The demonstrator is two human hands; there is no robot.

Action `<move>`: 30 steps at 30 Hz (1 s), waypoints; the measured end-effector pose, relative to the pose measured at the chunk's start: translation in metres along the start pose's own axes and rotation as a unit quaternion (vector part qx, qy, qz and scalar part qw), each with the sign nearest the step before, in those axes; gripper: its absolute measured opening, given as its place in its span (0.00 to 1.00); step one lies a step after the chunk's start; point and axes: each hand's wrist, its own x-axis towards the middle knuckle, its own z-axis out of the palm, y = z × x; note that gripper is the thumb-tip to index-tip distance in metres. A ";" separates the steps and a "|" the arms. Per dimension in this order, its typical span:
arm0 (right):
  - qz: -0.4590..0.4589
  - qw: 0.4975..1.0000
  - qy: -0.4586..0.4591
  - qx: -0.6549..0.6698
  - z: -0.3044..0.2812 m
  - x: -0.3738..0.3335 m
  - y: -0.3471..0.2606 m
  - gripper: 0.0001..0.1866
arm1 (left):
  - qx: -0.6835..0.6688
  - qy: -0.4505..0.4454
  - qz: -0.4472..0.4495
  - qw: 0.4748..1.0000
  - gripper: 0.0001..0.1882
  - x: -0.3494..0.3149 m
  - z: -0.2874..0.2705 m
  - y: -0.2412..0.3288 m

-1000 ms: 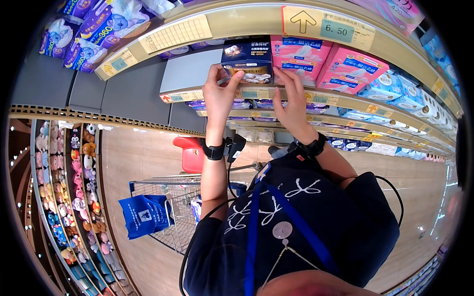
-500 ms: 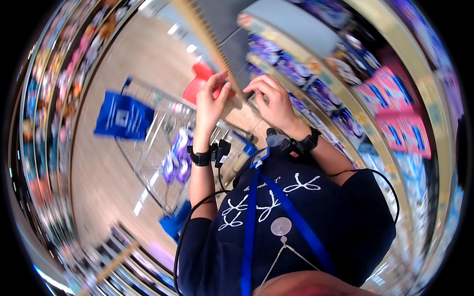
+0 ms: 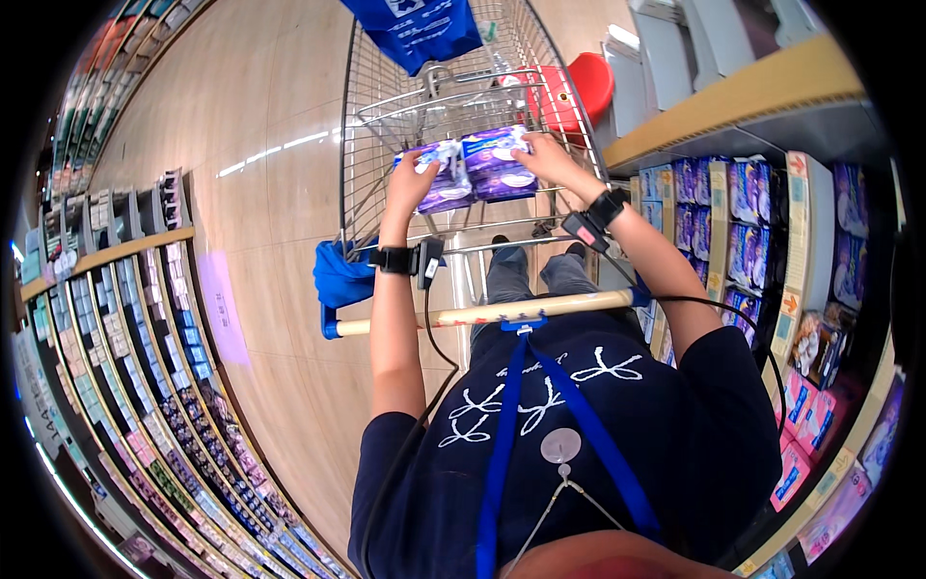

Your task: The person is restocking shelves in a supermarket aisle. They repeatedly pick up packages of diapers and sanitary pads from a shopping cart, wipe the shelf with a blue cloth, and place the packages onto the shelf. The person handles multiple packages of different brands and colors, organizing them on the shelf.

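Purple plastic-wrapped soft packs, apparently sanitary pads, lie side by side in the near part of a wire shopping cart [image 3: 352, 159]. My left hand [image 3: 415, 183] grips the outer side of the left purple pack [image 3: 446, 195], its thumb turned inward. On the other side, the bent fingers of my right hand [image 3: 552, 159] hold the upper right edge of the right purple pack [image 3: 497, 145]. The undersides of the packs and some fingertips are hidden. Near my waist runs the cart's cream handle [image 3: 463, 317], which neither hand touches.
A blue bag [image 3: 415, 29] hangs at the cart's far end, and blue cloth [image 3: 342, 275] hangs at its near left corner. Beside the cart stands a red stool [image 3: 590, 87]. Stocked shelves [image 3: 748, 232] line my right; another shelf unit [image 3: 145, 338] stands left.
Both hands were raised and empty beside the right-hand shelves, with the cart off to the left. The view has turned; the cart is now ahead and my hands are on the purple packs.
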 end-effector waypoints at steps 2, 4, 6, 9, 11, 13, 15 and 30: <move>0.057 0.997 -0.021 -0.054 0.023 0.034 0.020 0.35 | 0.075 0.015 -0.050 0.996 0.37 0.024 0.004 -0.034; 0.097 0.989 0.022 -0.108 0.043 0.047 0.034 0.38 | 0.096 -0.046 -0.107 0.988 0.36 0.047 0.009 -0.053; 0.134 0.987 0.010 -0.090 0.054 0.055 0.053 0.43 | 0.082 -0.025 -0.126 0.988 0.35 0.057 0.025 -0.071; 0.171 0.980 0.026 -0.099 0.062 0.047 0.049 0.46 | 0.042 -0.098 -0.084 0.991 0.37 0.072 0.052 -0.133; 0.161 0.982 0.006 -0.098 0.059 0.053 0.035 0.41 | 0.025 -0.042 -0.093 0.994 0.36 0.085 0.086 -0.195; 0.192 0.979 -0.045 -0.054 0.055 0.040 0.040 0.37 | -0.041 -0.098 -0.102 0.989 0.39 0.082 0.064 -0.150; 0.189 0.981 -0.039 -0.018 0.049 0.028 0.039 0.30 | -0.021 -0.130 -0.143 0.981 0.35 0.078 0.036 -0.108; -0.016 0.821 0.247 0.514 -0.150 -0.151 -0.006 0.24 | -0.471 -0.358 0.189 0.784 0.45 -0.011 -0.016 0.189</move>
